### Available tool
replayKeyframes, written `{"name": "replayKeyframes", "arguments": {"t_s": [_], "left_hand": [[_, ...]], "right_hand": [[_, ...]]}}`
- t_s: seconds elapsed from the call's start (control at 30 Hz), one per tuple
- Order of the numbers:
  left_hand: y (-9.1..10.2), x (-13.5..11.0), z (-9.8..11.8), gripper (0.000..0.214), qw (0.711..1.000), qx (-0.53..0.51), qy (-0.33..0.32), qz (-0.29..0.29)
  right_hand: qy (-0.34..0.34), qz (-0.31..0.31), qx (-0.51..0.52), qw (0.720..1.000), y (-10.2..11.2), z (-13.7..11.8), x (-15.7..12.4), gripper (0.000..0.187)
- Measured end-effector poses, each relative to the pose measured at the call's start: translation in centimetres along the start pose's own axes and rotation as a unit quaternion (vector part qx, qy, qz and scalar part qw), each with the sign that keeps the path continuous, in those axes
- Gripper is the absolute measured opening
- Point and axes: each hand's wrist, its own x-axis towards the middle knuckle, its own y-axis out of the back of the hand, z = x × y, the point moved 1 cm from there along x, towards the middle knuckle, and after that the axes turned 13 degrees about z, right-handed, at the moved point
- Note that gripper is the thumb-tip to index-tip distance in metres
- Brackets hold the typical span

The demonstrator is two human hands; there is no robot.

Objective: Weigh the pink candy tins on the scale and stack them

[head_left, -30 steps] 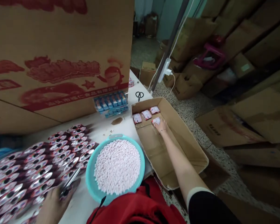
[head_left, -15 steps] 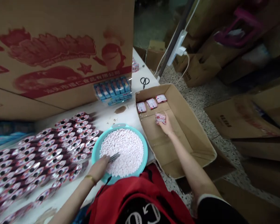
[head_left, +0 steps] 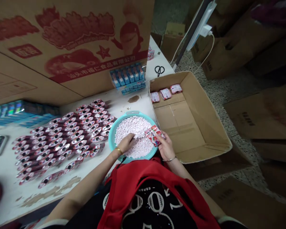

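Inside the turquoise basin (head_left: 111,136), small white candy pellets (head_left: 130,122) lie heaped. My left hand (head_left: 125,143) is over the pellets with fingers closed; it seems to hold a small metal scoop, hidden by a mound of pellets beside the fingertips. At the basin's right rim my right hand (head_left: 166,147) grips a red and white printed pouch (head_left: 153,135) between thumb and fingers. The pouch's left edge meets the mound of pellets. Whether pellets are passing into it I cannot tell.
An open cardboard box (head_left: 193,127) to the right has three flat pouches (head_left: 165,93) along its far side. Rows of upright pouches (head_left: 71,133) fill the table's left. Behind are black scissors (head_left: 159,70), blue packs (head_left: 128,78) and a large printed carton (head_left: 85,41).
My right hand has come from the cardboard box to the basin with the pouch. My left hand has moved toward the pouch, and the metal tool seen earlier is now hidden. The view has shifted.
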Motion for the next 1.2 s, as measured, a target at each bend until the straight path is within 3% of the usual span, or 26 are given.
{"name": "replayKeyframes", "arguments": {"t_s": [0.13,0.27,0.43,0.6,0.73,0.83,0.93,1.07,1.2], "left_hand": [[5.4,-2.2,0.5,0.021,0.999,-0.005,-0.020,0.038],[8.9,-3.4,2.6,0.019,0.998,0.019,-0.036,0.052],[10.3,-2.4,6.0,0.019,0.993,0.113,-0.019,0.001],[10.8,-1.3,10.5,0.022,0.961,0.273,0.026,-0.034],[11.3,-1.2,12.4,0.026,0.954,0.299,-0.005,-0.033],[11.5,-1.0,10.1,0.023,0.954,0.299,0.003,-0.005],[10.2,-0.1,5.5,0.023,0.957,0.288,0.042,0.016],[5.5,1.7,0.4,0.027,0.966,0.251,0.061,0.004],[0.3,2.4,-0.7,0.027,0.982,0.184,0.022,-0.022]], "right_hand": [[-0.128,0.015,0.086,0.988,-1.3,2.6,2.1,0.024],[-0.169,0.006,0.088,0.982,-2.6,4.7,3.6,0.014],[-0.194,-0.032,0.078,0.977,-4.1,5.8,3.1,0.016],[-0.212,-0.043,0.072,0.974,-4.2,6.3,3.0,0.016],[-0.222,-0.047,0.063,0.972,-3.7,6.3,3.5,0.018],[-0.218,-0.054,0.060,0.973,-3.1,5.7,3.6,0.023],[-0.191,-0.080,0.053,0.977,-2.3,4.4,3.2,0.033],[-0.118,-0.142,0.020,0.983,-1.1,2.8,2.2,0.042],[-0.093,-0.171,-0.013,0.981,0.0,1.9,1.2,0.046]]}}
